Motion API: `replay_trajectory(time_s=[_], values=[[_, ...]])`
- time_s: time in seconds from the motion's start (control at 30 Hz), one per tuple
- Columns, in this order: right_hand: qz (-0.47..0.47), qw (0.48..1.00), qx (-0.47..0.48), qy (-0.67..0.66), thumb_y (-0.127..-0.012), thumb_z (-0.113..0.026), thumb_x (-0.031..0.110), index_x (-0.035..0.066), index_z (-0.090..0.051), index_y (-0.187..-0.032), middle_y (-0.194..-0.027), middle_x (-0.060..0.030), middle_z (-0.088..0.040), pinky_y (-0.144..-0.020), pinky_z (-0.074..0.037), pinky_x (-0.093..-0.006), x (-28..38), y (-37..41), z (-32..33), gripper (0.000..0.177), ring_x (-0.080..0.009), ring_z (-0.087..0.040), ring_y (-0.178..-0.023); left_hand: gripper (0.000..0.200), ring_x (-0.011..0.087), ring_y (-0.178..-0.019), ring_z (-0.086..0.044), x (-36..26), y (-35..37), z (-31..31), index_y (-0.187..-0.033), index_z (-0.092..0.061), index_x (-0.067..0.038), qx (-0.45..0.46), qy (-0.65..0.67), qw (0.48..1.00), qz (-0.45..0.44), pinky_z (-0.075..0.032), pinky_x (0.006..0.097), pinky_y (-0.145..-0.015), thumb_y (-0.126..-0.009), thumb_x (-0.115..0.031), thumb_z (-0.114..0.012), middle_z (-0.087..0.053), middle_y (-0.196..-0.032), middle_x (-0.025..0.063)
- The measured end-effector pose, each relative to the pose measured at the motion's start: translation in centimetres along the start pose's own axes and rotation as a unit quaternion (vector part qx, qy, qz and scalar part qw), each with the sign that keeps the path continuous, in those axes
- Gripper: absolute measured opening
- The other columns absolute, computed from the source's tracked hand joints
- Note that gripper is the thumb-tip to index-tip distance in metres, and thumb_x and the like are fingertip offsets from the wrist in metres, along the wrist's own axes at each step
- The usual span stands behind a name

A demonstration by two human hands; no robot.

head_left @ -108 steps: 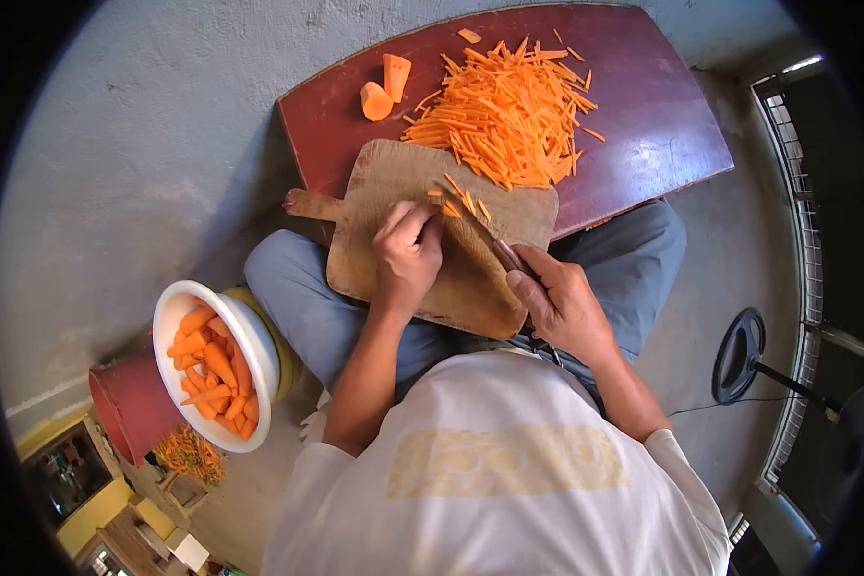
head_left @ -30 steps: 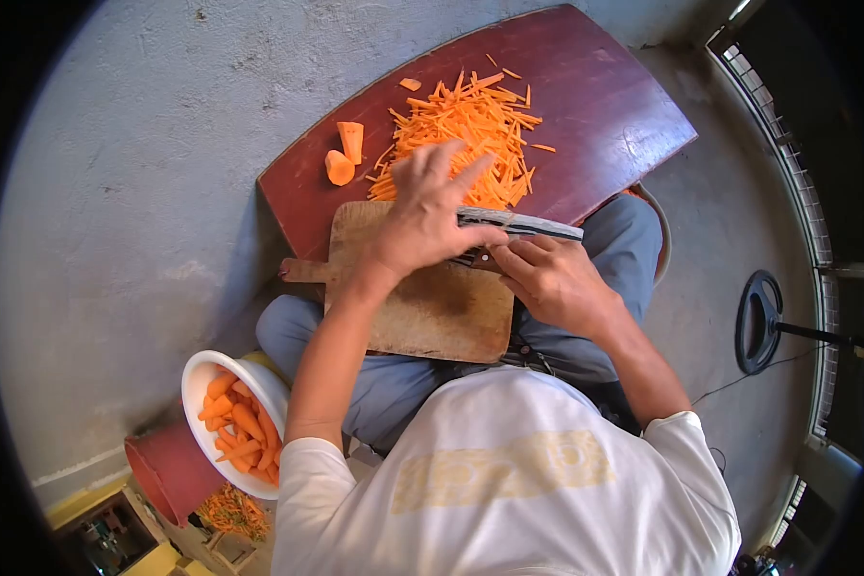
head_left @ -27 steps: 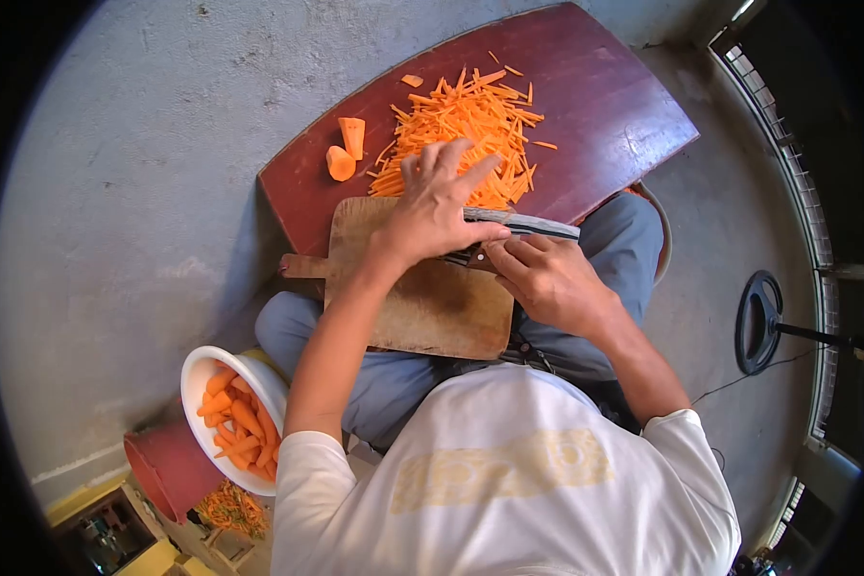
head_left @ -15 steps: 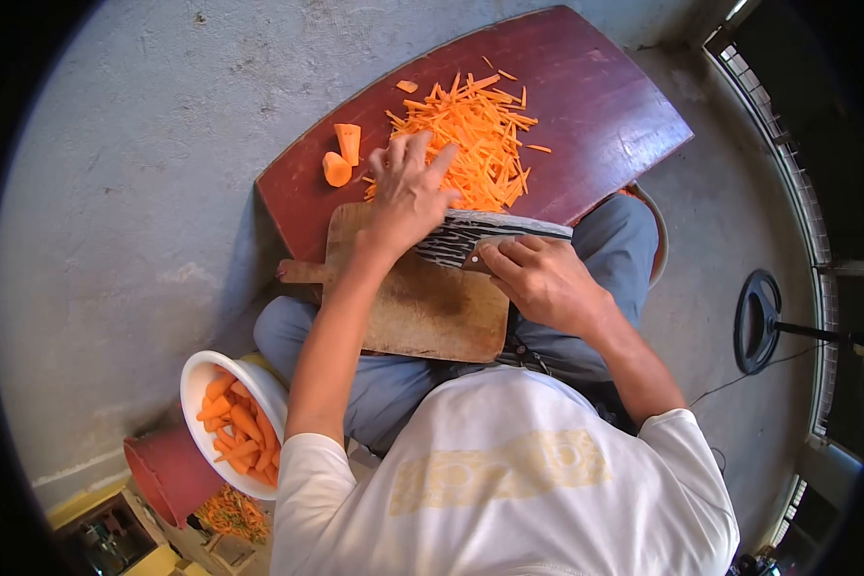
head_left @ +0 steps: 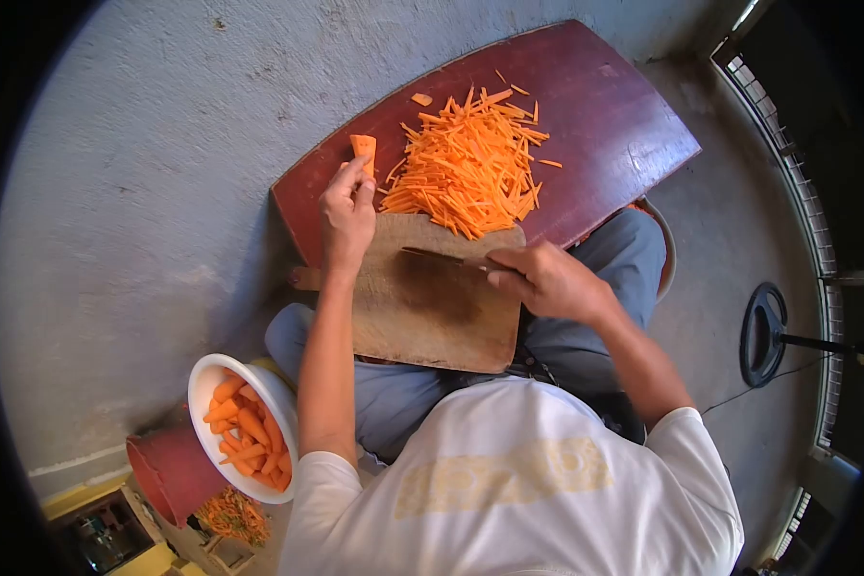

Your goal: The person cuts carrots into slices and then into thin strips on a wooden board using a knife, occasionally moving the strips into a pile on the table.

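My left hand (head_left: 348, 213) is at the left side of the red board, its fingers closed at a cut carrot piece (head_left: 363, 147). The hand hides the second carrot piece's spot. My right hand (head_left: 552, 278) grips a cleaver (head_left: 442, 254), held nearly edge-on over the wooden cutting board (head_left: 422, 331). That board lies across my lap, its handle pointing left. Just beyond it, a heap of carrot strips (head_left: 470, 163) lies on the dark red board (head_left: 614, 125).
A white bowl of carrots (head_left: 199, 384) stands to my left, beside a red bucket (head_left: 168, 470). Orange and green scraps (head_left: 235, 516) lie below them. A grey wall (head_left: 144, 211) rises at the left, and a black steering-wheel-like ring (head_left: 763, 336) is at the right.
My left hand has moved left from the carrot strips to the carrot pieces. The cleaver has come off the heap's near edge, toward me, and turned edge-on.
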State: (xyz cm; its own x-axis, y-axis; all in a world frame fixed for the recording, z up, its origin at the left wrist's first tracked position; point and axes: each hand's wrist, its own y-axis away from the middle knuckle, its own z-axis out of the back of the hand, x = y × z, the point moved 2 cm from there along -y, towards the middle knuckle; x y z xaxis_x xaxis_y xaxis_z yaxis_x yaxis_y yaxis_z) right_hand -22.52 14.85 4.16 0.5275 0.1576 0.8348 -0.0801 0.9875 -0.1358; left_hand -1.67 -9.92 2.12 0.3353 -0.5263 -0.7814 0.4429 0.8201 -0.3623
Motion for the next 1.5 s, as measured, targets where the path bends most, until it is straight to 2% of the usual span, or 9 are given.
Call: replay_trajectory(time_s=[0.4,0.5,0.57,0.77,0.87,0.97,1.2,1.4,1.5], values=[[-0.053,0.995,-0.029,0.079,-0.109,-0.073,0.016,-0.003,-0.076,-0.124,-0.086,-0.0239,-0.075,-0.072,-0.058,-0.0447,-4.2,-5.3,4.6,0.025,-0.0361,-0.072,-0.071,0.059,0.0356,-0.120,-0.079,-1.7,3.3,-3.2,-0.152,-0.067,-0.008,0.097,-0.208,0.973,0.038,-0.061,0.0452,-0.102,-0.095,-0.009,-0.083,-0.079,-0.134,0.0224],[-0.079,0.994,-0.038,0.058,-0.108,-0.073,0.018,-0.002,-0.076,-0.117,-0.086,-0.0250,-0.074,-0.072,-0.057,-0.0470,-4.6,-5.8,5.3,0.022,-0.0380,-0.071,-0.073,0.057,0.0359,-0.116,-0.080,-1.6,2.9,-4.6,-0.151,-0.068,-0.007,0.097,-0.152,0.979,0.099,-0.061,0.0453,-0.100,-0.095,-0.006,-0.081,-0.081,-0.128,0.0213],[-0.082,0.992,-0.055,0.074,-0.106,-0.074,0.019,-0.001,-0.077,-0.114,-0.089,-0.0266,-0.075,-0.073,-0.057,-0.0494,-5.2,-5.9,5.6,0.022,-0.0412,-0.074,-0.078,0.052,0.0447,-0.106,-0.079,-0.2,2.3,-5.9,-0.144,-0.070,-0.001,0.067,-0.087,0.993,0.034,-0.062,0.0507,-0.093,-0.092,0.004,-0.076,-0.081,-0.115,0.0251],[-0.037,0.996,-0.070,0.039,-0.114,-0.069,0.027,-0.003,-0.075,-0.113,-0.075,-0.0139,-0.065,-0.062,-0.050,-0.0402,-5.9,-4.7,6.5,0.030,-0.0154,-0.063,-0.065,0.039,0.0325,-0.096,-0.082,1.2,-0.6,-6.0,-0.137,-0.074,0.003,0.034,-0.043,0.996,0.077,-0.064,0.0411,-0.086,-0.099,0.006,-0.069,-0.083,-0.111,0.0223],[-0.155,0.958,-0.113,-0.215,-0.116,-0.068,0.032,-0.002,-0.075,-0.111,-0.074,-0.0042,-0.064,-0.053,-0.044,-0.0306,-7.7,-3.2,6.0,0.035,-0.0074,-0.058,-0.058,0.034,0.0303,-0.096,-0.082,0.4,-4.4,-5.6,-0.135,-0.077,0.003,0.044,-0.047,0.996,0.057,-0.064,0.0402,-0.086,-0.102,0.001,-0.071,-0.084,-0.112,0.0213],[-0.140,0.892,-0.182,-0.390,-0.116,-0.067,0.034,0.000,-0.073,-0.109,-0.075,0.0018,-0.063,-0.047,-0.040,-0.0239,-8.7,-2.8,4.0,0.035,-0.0036,-0.052,-0.052,0.034,0.0328,-0.101,-0.082,1.6,-9.5,-6.9,-0.136,-0.077,0.004,0.083,-0.078,0.993,0.015,-0.064,0.0415,-0.089,-0.103,-0.003,-0.072,-0.083,-0.116,0.0226],[-0.081,0.731,-0.155,-0.659,-0.113,-0.066,0.041,-0.002,-0.067,-0.125,-0.071,-0.0084,-0.062,-0.040,-0.040,-0.0264,-11.1,-1.5,1.8,0.044,-0.0111,-0.049,-0.044,0.044,0.0447,-0.135,-0.066,5.8,-17.6,-12.6,-0.139,-0.077,0.002,0.171,-0.265,0.949,-0.020,-0.056,0.0532,-0.113,-0.102,-0.021,-0.081,-0.071,-0.144,0.0268],[-0.082,0.714,-0.133,-0.683,-0.113,-0.066,0.037,-0.003,-0.066,-0.126,-0.072,-0.0109,-0.063,-0.038,-0.040,-0.0276,-12.2,-0.7,1.6,0.042,-0.0122,-0.050,-0.044,0.030,0.0400,-0.113,-0.075,8.1,-19.1,-15.3,-0.107,-0.083,0.002,0.103,-0.306,0.946,0.005,-0.059,0.0501,-0.099,-0.094,-0.025,-0.089,-0.080,-0.114,0.0244],[-0.071,0.735,-0.105,-0.666,-0.112,-0.068,0.037,-0.003,-0.066,-0.125,-0.072,-0.0108,-0.063,-0.039,-0.041,-0.0274,-11.9,-0.9,1.1,0.042,-0.0123,-0.051,-0.045,0.027,0.0309,-0.095,-0.077,8.2,-19.4,-14.9,-0.101,-0.081,0.001,0.132,-0.185,0.965,0.129,-0.060,0.0456,-0.089,-0.093,-0.022,-0.090,-0.081,-0.098,0.0173]])
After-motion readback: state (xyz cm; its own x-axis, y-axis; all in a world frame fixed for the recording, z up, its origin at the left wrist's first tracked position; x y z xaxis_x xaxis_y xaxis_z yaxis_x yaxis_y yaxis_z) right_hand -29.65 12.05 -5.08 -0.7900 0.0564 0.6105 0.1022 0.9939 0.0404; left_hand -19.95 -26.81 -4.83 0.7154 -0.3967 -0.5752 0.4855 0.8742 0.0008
